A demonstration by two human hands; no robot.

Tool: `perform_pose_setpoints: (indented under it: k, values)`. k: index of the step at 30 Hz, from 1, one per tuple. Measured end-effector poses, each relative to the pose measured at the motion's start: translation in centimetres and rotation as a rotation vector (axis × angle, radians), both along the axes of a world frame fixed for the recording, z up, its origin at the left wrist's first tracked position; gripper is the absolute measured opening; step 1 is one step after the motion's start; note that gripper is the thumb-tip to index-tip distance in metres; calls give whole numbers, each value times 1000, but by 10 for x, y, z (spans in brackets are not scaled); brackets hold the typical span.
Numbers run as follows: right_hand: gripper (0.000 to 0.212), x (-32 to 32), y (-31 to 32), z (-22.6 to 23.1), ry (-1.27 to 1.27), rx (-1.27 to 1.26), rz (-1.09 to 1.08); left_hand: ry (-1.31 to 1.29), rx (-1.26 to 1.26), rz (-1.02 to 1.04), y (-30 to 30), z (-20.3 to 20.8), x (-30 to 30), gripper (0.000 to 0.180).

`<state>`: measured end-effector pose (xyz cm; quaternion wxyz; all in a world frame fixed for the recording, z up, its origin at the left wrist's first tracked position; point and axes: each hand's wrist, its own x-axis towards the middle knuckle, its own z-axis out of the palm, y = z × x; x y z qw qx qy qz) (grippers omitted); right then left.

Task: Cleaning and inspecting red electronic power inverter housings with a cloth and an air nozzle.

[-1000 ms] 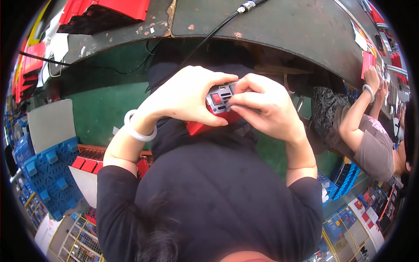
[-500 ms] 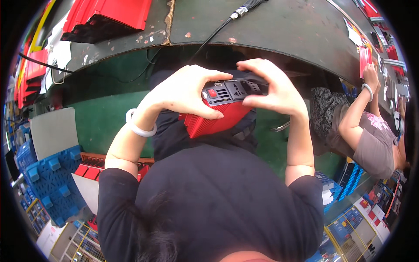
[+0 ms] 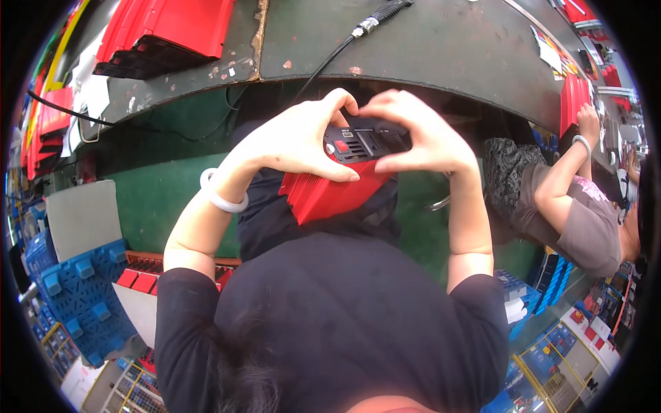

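Observation:
A red power inverter (image 3: 337, 196) with ribbed sides rests on my lap, tilted with its black end panel (image 3: 357, 150) facing up. The panel carries a red switch, slots and sockets. My left hand (image 3: 292, 141) grips the panel's left end, thumb along the near edge and fingers bent over the far side. Around the right end curls my right hand (image 3: 437, 141); its thumb lies at the near edge, while its fingertips, slightly blurred, are at the far edge. The far edge is partly hidden by my fingers.
Ahead runs a dark workbench (image 3: 441, 58) with stacked red metal housings (image 3: 175, 31) and a black-handled tool (image 3: 382, 17) on a cable. A co-worker (image 3: 575, 220) sits at the right. Behind on the left stand a blue plastic pallet (image 3: 86, 292) and a white board (image 3: 82, 217).
The inverter has turned slightly, its panel tipping farther away from me. My right fingers have shifted left along the panel's far edge, and my left fingers have bent more.

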<state>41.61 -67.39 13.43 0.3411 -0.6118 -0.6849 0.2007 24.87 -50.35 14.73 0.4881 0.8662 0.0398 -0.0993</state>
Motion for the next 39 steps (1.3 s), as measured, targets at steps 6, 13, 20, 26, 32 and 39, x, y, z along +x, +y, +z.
perform_pose_setpoints:
  k: [6,13,20,26,32,39]
  values:
    - [29,-21,-5,13,648,-145,-296,16,-120,56,0,4,2,76]
    - [33,-40,-2,0,238,-25,-197,17,-150,82,0,-3,-2,67]
    - [37,-30,-8,-4,189,76,-9,-4,-160,97,-3,-5,-9,68]
    - [39,-31,2,-8,54,144,-13,-47,-171,56,-1,-9,-8,69]
    - [39,-24,3,-7,84,177,63,-35,-191,69,-4,-8,-9,68]
    - [33,-29,1,4,35,167,119,-24,-197,63,1,-12,-10,69]
